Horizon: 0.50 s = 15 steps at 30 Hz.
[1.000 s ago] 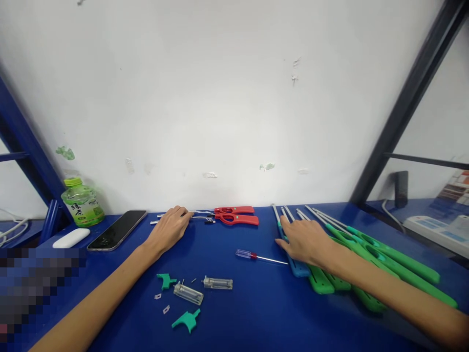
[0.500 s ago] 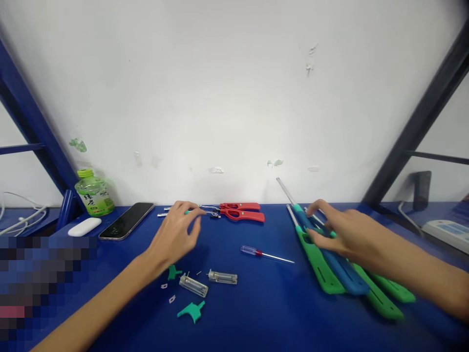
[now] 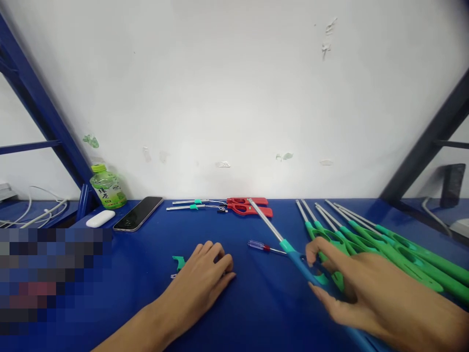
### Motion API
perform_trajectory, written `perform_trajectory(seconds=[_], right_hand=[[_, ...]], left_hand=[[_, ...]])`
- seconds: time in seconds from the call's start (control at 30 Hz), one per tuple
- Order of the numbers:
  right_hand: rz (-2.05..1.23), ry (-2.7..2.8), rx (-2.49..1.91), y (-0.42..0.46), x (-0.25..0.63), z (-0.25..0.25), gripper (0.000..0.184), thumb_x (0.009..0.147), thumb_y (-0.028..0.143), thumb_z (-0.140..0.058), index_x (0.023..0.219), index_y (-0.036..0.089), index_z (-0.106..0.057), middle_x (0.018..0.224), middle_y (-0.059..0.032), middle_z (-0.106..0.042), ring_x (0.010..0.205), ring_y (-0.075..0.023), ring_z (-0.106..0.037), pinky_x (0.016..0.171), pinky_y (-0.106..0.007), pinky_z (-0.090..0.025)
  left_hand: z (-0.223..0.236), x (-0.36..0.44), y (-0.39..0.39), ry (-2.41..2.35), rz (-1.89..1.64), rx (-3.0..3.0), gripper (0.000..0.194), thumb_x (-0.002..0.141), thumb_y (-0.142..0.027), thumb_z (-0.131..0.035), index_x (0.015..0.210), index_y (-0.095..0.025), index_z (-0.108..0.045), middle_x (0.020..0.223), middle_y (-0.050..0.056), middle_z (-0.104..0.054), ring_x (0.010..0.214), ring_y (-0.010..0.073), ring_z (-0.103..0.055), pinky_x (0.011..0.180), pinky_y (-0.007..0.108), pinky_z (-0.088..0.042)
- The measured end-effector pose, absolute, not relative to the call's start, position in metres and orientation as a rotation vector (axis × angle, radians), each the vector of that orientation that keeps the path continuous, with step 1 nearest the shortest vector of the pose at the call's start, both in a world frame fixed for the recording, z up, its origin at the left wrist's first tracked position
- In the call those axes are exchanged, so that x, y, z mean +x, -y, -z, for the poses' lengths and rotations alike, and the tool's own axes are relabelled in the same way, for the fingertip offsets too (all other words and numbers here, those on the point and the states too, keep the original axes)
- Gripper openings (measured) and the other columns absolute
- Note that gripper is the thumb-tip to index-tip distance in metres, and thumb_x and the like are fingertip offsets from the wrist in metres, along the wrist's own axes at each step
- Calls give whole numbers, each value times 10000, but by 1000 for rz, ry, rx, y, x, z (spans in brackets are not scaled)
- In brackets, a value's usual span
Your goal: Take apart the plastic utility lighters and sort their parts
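Observation:
My right hand (image 3: 351, 288) is closed round the blue body of a long-nosed lighter (image 3: 306, 268). Its silver tube points up and left, above the table. Low over the blue table, my left hand (image 3: 207, 276) has its fingers curled down; whatever lies under them is hidden. Just left of those fingers are a small green trigger piece (image 3: 179, 262) and a tiny pale part (image 3: 173, 276). A screwdriver (image 3: 260, 245) with a clear purple handle lies between my hands, its shaft partly behind the blue lighter.
Several green long lighters (image 3: 395, 247) lie fanned out at the right. Red lighter bodies (image 3: 252, 210) with wired metal tubes (image 3: 185, 208) rest along the wall. At the left are a phone (image 3: 139, 213), a white case (image 3: 100, 218) and a green-capped bottle (image 3: 108, 188).
The blue lighter has come off the green ones and moved left in my right hand. My left hand has lowered over the small parts, covering the clear tanks. The view has shifted slightly.

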State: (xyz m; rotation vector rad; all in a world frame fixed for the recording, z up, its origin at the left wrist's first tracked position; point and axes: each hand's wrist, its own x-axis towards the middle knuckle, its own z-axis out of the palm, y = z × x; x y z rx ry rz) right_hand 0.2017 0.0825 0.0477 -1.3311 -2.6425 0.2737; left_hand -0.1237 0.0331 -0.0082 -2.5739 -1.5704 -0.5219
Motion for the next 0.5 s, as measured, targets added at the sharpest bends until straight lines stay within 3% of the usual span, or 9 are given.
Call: perform_trajectory(seconds=[0.1, 0.2, 0.33, 0.43, 0.5], right_hand=[[-221, 2718, -1265, -77, 202, -40, 236, 865, 311, -649, 1094, 297, -594, 477, 75, -594, 339, -189, -559, 413, -278, -173], [62, 2701, -1094, -71, 199, -29, 290, 778, 259, -708, 1043, 303, -600, 496, 80, -630, 321, -225, -601, 424, -288, -176], [204, 2792, -785, -64, 190, -28, 402, 664, 112, -719, 980, 299, -555, 587, 105, -702, 366, -221, -657, 418, -314, -213], [233, 2932, -591, -59, 182, -33, 379, 686, 112, -784, 931, 283, -552, 676, 102, -737, 434, -192, -699, 391, -353, -244], [320, 2988, -475, -55, 177, -32, 335, 759, 208, -845, 919, 269, -557, 747, 75, -756, 489, -183, -719, 387, -375, -287]], left_hand=[[12, -146, -31, 1569, 567, -2534, 107, 1057, -230, -589, 958, -241, -627, 987, 3, -642, 860, 200, -566, 775, 346, -441], [13, -163, -29, 1556, 636, -2485, 164, 1083, -274, -544, 950, -252, -637, 977, 0, -643, 840, 194, -565, 763, 347, -438], [-1, -164, -17, 1499, 779, -2410, 145, 1093, -240, -505, 1075, -265, -647, 1051, 20, -650, 889, 180, -587, 813, 348, -476], [-13, -144, 7, 1419, 910, -2335, 226, 1056, -118, -502, 1174, -260, -634, 1108, 49, -662, 987, 173, -610, 881, 336, -513], [-12, -123, 27, 1316, 868, -2266, 254, 1046, -174, -552, 1242, -289, -665, 1190, 61, -702, 1107, 211, -646, 964, 373, -544]])
